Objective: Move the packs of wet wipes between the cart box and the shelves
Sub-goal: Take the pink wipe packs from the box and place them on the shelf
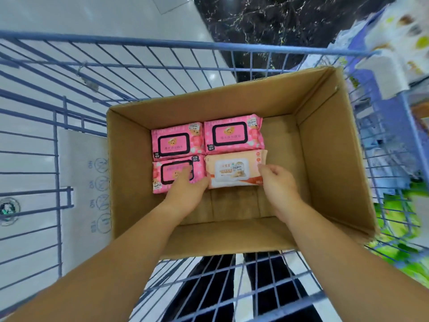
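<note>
Cart box (325,147) — left hand (185,194) on pink pack (162,182), right hand (276,182) touching orange pack (232,173)

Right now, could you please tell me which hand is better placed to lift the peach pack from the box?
Probably right. The right hand sits at the right edge of the peach pack, while the left hand lies across the near pink pack.

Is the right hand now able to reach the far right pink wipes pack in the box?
Probably yes. The cardboard box is open on top, nothing lies on the far right pink wipes pack, and the right hand is at the orange wipes pack beside it.
</note>
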Demonstrator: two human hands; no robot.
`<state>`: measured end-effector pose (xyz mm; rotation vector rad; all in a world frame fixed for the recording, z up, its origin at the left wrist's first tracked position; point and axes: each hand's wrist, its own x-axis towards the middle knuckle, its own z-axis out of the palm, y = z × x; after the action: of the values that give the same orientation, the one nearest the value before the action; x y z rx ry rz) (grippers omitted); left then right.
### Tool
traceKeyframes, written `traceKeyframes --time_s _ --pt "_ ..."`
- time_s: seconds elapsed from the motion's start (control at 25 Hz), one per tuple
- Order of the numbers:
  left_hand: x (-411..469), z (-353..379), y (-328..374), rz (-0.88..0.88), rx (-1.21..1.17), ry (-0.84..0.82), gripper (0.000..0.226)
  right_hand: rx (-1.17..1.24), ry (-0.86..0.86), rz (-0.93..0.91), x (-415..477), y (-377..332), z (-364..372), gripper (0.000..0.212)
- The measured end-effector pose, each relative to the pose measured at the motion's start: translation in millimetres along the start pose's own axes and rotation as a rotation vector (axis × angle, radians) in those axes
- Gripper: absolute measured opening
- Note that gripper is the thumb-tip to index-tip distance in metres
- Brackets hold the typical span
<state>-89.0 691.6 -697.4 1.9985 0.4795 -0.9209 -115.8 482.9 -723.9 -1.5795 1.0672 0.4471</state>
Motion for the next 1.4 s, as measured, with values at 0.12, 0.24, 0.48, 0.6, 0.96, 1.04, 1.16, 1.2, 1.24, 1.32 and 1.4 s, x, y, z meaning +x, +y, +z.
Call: traceKeyframes --time_s 0.12,0.24,0.48,0.6,0.96,1.04,1.16,1.2,1.24,1.32,1.4 --pt "-34.4 1.6 23.9 -0.053 -0.087 -0.045 0.069 0.063 -0.037 -0.038 -51.7 -15.0 -20.8 0.032" --pt "-86.5 -2.4 58.0 -0.009 -0.095 -0.079 0.068 0.121 -0.031 -0.06 -113.2 -32.2 -54.3 0.035" --pt "-168.8 7.3 150.8 0.187 -0.021 -0.175 0.024 0.295 0.121 -0.156 -196.7 -56.2 -133.5 0.052" --pt "-210.4 22.7 197.9 0.314 -0.01 -0.187 0.031 0.371 0.173 -0.199 -228.6 -66.5 -181.6 0.053" --pt "-357.4 139.4 320.9 0.709 0.121 -0.365 0.061 0.535 0.428 -0.42 -325.7 -58.1 -387.3 0.054" --pt "-401.5 182.4 344.4 0.803 0.134 -0.412 0.062 0.591 0.508 -0.485 -349.8 -43.9 -442.0 0.052" --pt "-476.0 253.0 377.7 0.947 0.106 -0.455 0.06 0.619 0.625 -0.575 -390.6 -24.6 -528.2 0.05" --pt "-499.6 276.6 387.6 0.997 0.102 -0.464 0.058 0.619 0.67 -0.615 -406.1 -18.7 -556.6 0.049" --pt "-523.4 299.0 397.5 1.043 0.102 -0.477 0.056 0.622 0.715 -0.648 -421.8 -12.5 -584.9 0.048" --pt "-569.7 340.0 417.0 1.123 0.084 -0.51 0.055 0.616 0.79 -0.713 -455.3 -0.6 -640.5 0.047" --pt "-615.4 380.0 440.4 1.187 0.048 -0.557 0.055 0.598 0.879 -0.761 -489.5 12.2 -698.0 0.046"
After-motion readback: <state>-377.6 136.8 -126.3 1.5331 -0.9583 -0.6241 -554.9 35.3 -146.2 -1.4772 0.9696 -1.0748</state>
